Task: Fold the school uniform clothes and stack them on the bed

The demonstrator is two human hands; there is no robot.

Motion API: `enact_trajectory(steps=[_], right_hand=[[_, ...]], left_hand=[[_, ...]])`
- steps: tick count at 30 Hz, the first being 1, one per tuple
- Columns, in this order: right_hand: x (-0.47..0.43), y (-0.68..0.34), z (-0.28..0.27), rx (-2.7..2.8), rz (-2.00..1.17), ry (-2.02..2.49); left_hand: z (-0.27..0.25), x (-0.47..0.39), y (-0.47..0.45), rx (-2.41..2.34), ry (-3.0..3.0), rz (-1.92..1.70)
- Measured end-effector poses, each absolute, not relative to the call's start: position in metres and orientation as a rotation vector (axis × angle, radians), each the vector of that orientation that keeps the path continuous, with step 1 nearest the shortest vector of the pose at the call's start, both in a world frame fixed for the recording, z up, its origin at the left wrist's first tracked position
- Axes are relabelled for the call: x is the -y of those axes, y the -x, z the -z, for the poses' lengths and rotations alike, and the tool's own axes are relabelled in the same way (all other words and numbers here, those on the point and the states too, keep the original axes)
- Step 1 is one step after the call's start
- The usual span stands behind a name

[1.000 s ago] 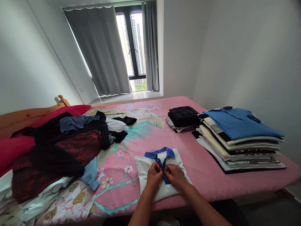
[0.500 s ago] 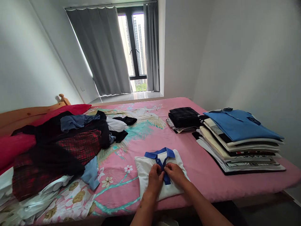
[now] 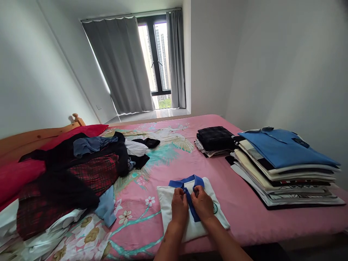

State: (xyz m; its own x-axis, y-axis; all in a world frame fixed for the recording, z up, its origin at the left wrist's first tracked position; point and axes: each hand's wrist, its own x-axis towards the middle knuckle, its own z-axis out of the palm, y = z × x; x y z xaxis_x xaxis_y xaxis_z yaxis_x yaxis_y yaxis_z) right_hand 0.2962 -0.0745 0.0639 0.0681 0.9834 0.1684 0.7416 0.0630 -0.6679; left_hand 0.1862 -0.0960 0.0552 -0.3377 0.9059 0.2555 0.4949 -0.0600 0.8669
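Observation:
A white polo shirt [image 3: 166, 204] with a blue collar and blue button placket lies folded near the front edge of the bed. My left hand [image 3: 179, 207] pinches the left side of the placket, close to a button just below the collar. On the other side, my right hand [image 3: 202, 203] has its fingers closed on the blue collar edge at the neck opening. A round green badge on the shirt's chest shows beside my right wrist. The fingertips partly hide the cloth they grip.
To the right stands a tall stack of folded shirts [image 3: 282, 181], a blue polo on top. Behind it sits a smaller pile with black folded clothes [image 3: 215, 137]. A loose heap of clothes [image 3: 92, 174] covers the left of the pink bed [image 3: 185, 163], near red pillows [image 3: 20, 172].
My right hand has moved up from the placket to the collar, uncovering the green badge. My left hand has shifted slightly up the placket. The view has tilted a little.

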Motion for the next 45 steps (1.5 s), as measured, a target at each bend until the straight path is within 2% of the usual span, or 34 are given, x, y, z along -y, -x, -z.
enact_trajectory(steps=[11, 19, 36, 45], right_hand=[[0.066, -0.292, -0.064, 1.838, -0.486, 1.437], [0.065, -0.294, -0.047, 1.751, -0.567, 1.338], [0.065, -0.298, -0.046, 1.660, -0.719, 1.304], [0.060, -0.301, -0.054, 1.847, -0.731, 1.390]], left_hand=[[-0.059, 0.073, -0.188, -2.040, -1.491, -1.212], [-0.055, 0.075, -0.190, -1.916, -1.630, -1.296], [-0.043, 0.078, -0.187, -1.731, -1.604, -1.403], [-0.041, 0.081, -0.186, -1.702, -1.601, -1.434]])
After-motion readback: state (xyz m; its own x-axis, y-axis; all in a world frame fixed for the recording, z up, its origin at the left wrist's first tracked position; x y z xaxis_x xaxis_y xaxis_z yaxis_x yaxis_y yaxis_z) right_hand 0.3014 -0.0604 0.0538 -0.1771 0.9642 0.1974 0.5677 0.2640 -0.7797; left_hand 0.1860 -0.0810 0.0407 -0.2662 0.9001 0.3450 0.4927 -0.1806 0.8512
